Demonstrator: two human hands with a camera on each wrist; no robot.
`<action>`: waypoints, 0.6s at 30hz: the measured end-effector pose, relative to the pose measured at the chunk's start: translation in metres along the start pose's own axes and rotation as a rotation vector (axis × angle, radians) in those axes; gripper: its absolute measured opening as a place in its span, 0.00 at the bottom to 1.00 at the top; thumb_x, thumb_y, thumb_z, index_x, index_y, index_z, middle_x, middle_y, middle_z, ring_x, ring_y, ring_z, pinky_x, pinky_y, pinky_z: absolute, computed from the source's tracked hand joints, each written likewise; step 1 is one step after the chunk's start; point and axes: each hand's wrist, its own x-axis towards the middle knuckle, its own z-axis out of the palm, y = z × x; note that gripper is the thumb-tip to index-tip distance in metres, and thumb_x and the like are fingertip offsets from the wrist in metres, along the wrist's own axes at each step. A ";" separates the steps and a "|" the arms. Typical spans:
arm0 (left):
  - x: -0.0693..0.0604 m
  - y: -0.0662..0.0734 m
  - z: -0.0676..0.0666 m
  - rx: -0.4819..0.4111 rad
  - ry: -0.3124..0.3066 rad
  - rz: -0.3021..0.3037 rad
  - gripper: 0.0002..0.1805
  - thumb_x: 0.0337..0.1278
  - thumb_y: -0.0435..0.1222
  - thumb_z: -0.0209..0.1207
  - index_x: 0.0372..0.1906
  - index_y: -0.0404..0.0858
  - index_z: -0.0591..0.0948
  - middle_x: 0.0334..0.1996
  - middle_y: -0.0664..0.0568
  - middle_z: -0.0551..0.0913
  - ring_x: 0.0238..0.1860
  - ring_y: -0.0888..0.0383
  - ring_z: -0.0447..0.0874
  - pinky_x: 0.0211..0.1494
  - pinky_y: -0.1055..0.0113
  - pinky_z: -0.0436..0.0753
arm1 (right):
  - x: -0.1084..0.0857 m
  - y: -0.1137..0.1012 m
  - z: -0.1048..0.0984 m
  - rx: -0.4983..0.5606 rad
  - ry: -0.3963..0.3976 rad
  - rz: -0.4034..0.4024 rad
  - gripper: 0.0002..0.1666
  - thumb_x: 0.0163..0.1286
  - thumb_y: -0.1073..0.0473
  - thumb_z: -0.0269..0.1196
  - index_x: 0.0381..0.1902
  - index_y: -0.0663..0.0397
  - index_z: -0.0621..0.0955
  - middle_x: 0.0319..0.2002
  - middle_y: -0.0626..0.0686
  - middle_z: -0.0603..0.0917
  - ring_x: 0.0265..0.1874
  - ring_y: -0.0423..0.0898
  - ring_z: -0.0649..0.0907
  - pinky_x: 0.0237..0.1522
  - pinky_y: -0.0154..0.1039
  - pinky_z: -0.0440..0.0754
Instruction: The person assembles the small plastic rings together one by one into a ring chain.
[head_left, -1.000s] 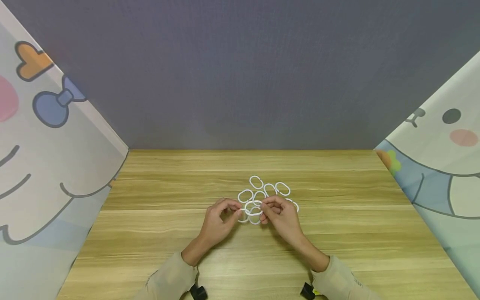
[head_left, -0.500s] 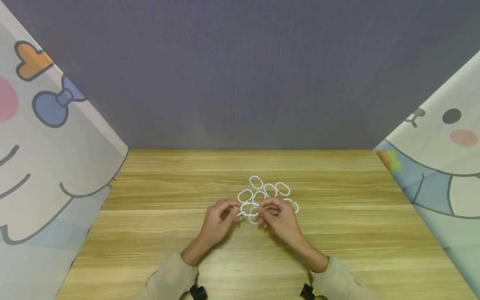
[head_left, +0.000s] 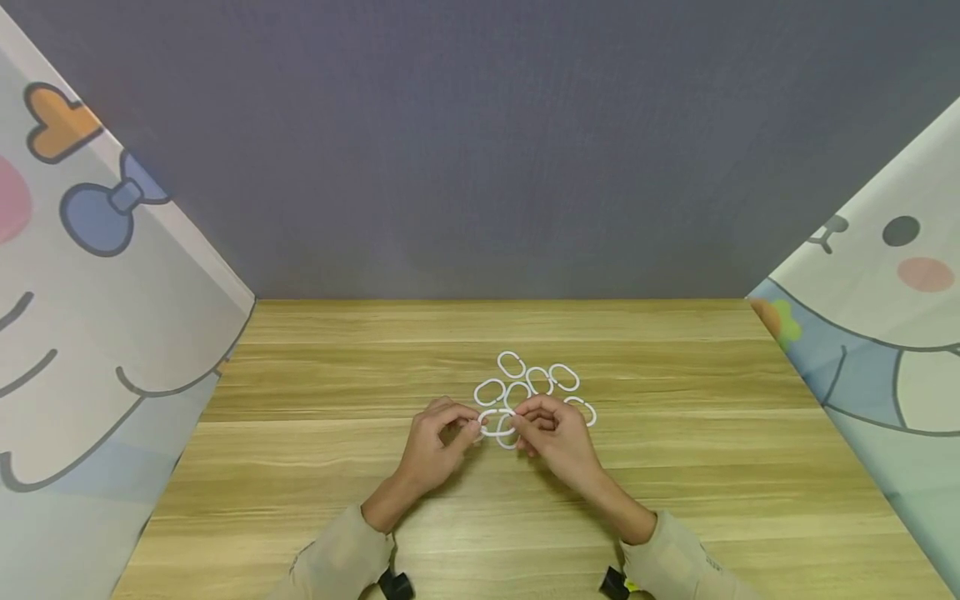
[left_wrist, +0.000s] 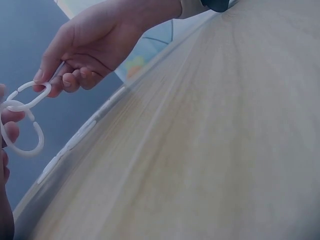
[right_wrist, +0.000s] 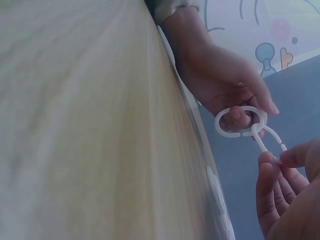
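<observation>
My right hand [head_left: 558, 437] pinches a white oval plastic ring [left_wrist: 40, 100] between thumb and fingers. A second such ring [right_wrist: 217, 125] is at the fingers of my left hand [head_left: 435, 442], which grips it. The wrist views show the two rings looped through each other, each with a small gap in its band. From the head view, the left hand's ring is mostly hidden behind the fingers. Both hands are just above the wooden table [head_left: 480, 533], facing each other.
Several loose white rings [head_left: 512, 353] lie on the table beyond and beneath the hands. A grey panel [head_left: 480, 150] stands along the far edge. Cartoon-printed panels [head_left: 172, 333] flank the left and right sides.
The ring in my right hand has shifted left, closer to my left fingertips. The left hand's ring has turned and shows less in the head view. The loose rings have stayed put.
</observation>
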 end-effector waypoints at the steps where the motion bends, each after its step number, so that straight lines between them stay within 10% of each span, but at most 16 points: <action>1: 0.000 0.000 0.000 -0.011 -0.005 -0.001 0.06 0.73 0.27 0.65 0.39 0.34 0.91 0.28 0.54 0.87 0.33 0.64 0.77 0.37 0.67 0.80 | 0.000 0.000 0.000 0.000 0.000 0.000 0.04 0.75 0.75 0.68 0.44 0.75 0.84 0.36 0.72 0.86 0.25 0.46 0.87 0.26 0.32 0.84; 18: 0.001 0.000 0.003 -0.015 0.058 0.015 0.06 0.58 0.26 0.77 0.33 0.40 0.94 0.28 0.56 0.90 0.31 0.58 0.82 0.35 0.66 0.82 | -0.003 0.002 -0.002 -0.040 -0.021 -0.041 0.05 0.76 0.74 0.69 0.45 0.75 0.84 0.35 0.73 0.86 0.23 0.45 0.85 0.24 0.34 0.85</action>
